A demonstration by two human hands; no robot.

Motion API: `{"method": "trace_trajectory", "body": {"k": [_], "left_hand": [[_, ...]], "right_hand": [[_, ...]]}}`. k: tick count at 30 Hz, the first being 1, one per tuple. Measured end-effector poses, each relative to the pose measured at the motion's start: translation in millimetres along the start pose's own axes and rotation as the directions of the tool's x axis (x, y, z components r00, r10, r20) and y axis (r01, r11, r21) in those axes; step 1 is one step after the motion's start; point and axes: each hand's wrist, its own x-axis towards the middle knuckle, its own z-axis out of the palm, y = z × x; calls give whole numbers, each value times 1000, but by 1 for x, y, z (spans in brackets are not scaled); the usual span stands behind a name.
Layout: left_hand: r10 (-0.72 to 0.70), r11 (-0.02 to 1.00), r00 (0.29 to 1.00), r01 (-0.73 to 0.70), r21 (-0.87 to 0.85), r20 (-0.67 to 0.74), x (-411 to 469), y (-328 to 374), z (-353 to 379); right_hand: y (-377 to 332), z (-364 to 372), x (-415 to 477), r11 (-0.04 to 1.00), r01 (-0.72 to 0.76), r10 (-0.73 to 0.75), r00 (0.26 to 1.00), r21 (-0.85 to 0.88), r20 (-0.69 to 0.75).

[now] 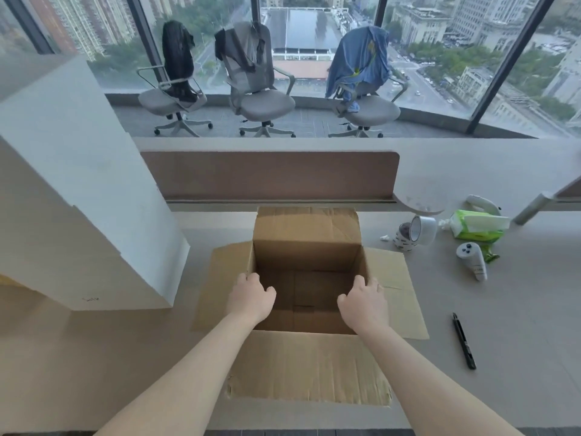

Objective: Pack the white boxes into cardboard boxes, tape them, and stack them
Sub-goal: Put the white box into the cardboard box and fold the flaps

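Cardboard box (308, 240) open at desk (518, 294) centre, flaps spread flat. Left hand (251, 297) grips left wall rim, fingers curled over; right hand (364, 300) grips right rim likewise. White boxes (78, 199) stand just left; tape roll (423, 229), marker (463, 341) lie right.

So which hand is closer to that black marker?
Right. The right hand grips the right wall of the cardboard box, toward the marker; the left hand grips the opposite wall.
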Motion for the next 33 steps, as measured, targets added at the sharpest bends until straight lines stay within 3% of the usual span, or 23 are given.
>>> {"method": "trace_trajectory", "body": {"k": [8,17,26,33], "left_hand": [[108,960,969,-160,-229,-224,-51,23,-72],[132,924,877,-278,-264,-463,-82,-6,-193],[291,868,737,-472,-156,-611,-89,-69,-339],[379,840,604,-542,-13,-701,-71,-138,-448]], "right_hand": [[-65,-49,-36,904,384,-352,918,188,-181],[-191,-106,-89,716,648,-576,759,261,-304],[-347,-142,-136,628,725,-619,686,283,-384],[-458,-153,-167,633,702,-551,704,326,-448]]}}
